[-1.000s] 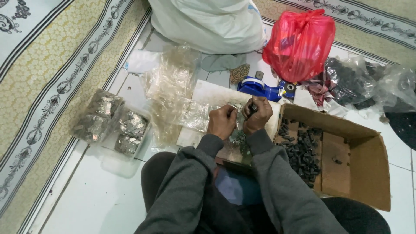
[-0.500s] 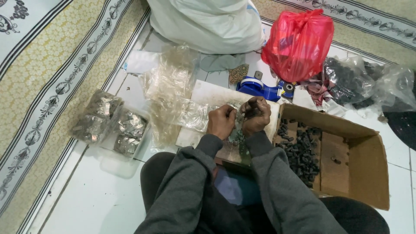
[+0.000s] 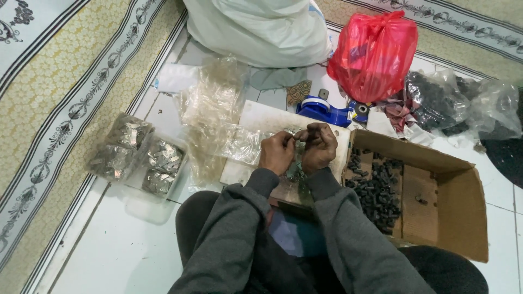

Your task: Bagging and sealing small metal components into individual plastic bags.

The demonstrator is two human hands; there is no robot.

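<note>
My left hand (image 3: 277, 152) and my right hand (image 3: 318, 146) are close together over a white board (image 3: 256, 117) on the floor. Both pinch a small clear plastic bag (image 3: 296, 142) with small metal bits in it; the fingers hide most of it. A pile of empty clear bags (image 3: 215, 106) lies just left of my hands. To the right sits an open cardboard box (image 3: 436, 196) with several small black parts (image 3: 376, 185) inside.
Clear bags of metal pieces (image 3: 136, 155) lie at the left on white tile. A blue tape dispenser (image 3: 327, 111), a red plastic bag (image 3: 373, 54), a large white sack (image 3: 256, 27) and bags of dark parts (image 3: 441, 100) stand behind. Patterned carpet (image 3: 49, 109) borders the left.
My right hand has shifted slightly, its fingers now curled tighter over the small bag. The left hand stays almost in place.
</note>
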